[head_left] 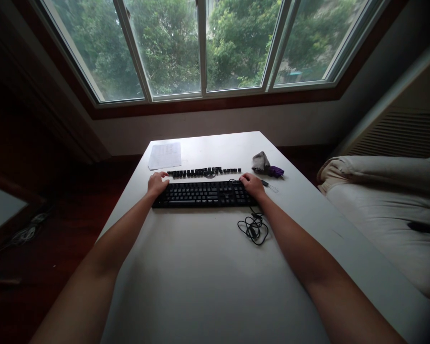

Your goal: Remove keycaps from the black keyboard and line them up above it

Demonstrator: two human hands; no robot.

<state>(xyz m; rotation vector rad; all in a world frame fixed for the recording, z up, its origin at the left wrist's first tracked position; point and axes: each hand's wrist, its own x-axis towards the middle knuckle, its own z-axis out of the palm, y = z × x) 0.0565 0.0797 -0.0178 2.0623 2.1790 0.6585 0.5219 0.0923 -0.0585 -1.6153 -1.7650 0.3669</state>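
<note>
A black keyboard (204, 195) lies crosswise on the white table (197, 267), its keys facing up. My left hand (157, 184) grips its far left corner, with the fingers partly curled. On the opposite end, my right hand (251, 185) closes around the far right corner, and its fingertips are partly hidden. Just beyond the keyboard's far edge runs an uneven row of loose black keycaps (189, 173). A coiled black cable (253, 230) rests on the table below my right wrist.
A sheet of paper (165, 155) lies at the table's far left. Toward the far right are a grey cloth (260, 162), a purple bundle (276, 171) and a small wire-ended tool (270, 186). A cushioned seat (372, 205) stands to the right, windows (236, 43) ahead.
</note>
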